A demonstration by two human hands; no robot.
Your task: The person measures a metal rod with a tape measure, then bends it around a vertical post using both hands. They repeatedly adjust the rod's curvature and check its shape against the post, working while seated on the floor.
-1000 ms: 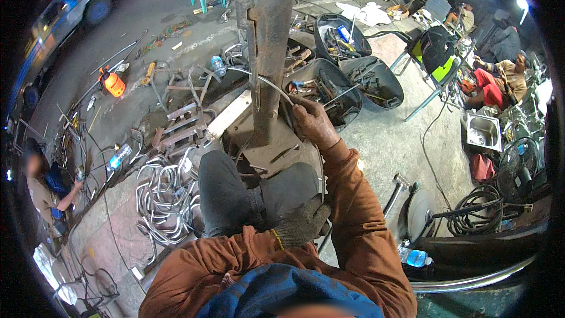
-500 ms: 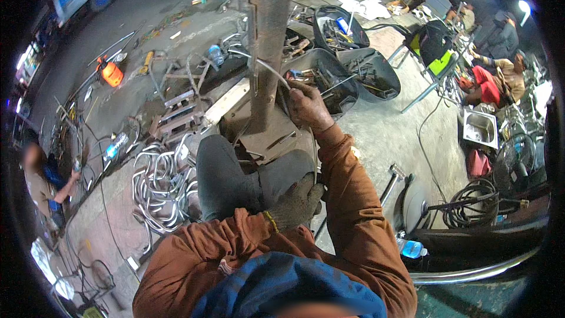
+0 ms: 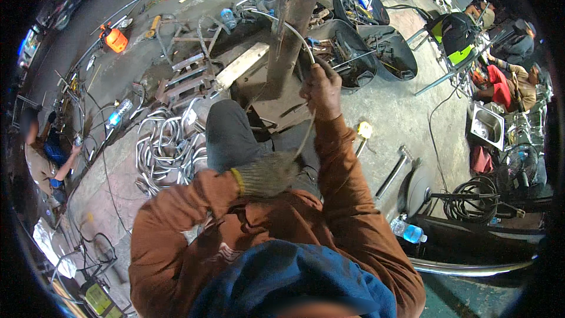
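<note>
My bare right hand [image 3: 322, 91] is closed around a thin, curved metal rod [image 3: 307, 44]. The rod's upper part arcs past a thick, rusty upright post [image 3: 292, 32], and its lower part slants down towards my lap. There, my left hand [image 3: 268, 174], in a grey knitted glove, is closed at the rod's lower end; its fingertips are partly hidden. Under the post lies a dull metal base [image 3: 259, 91], with small rod pieces near my knees. A pale wooden block [image 3: 242, 66] rests at the base's left side.
Bent shiny tubes [image 3: 168, 144] lie heaped at my left. Black tool bins [image 3: 388, 53] stand ahead right. A hammer [image 3: 395, 171], a disc [image 3: 419, 188], a coiled cable [image 3: 471, 203] and a water bottle [image 3: 408, 231] are at my right. People sit at both sides.
My left hand has moved up and left from my lap, and the rod's lower part now slants towards it. My right hand remains closed on the rod. The whole view has shifted slightly.
</note>
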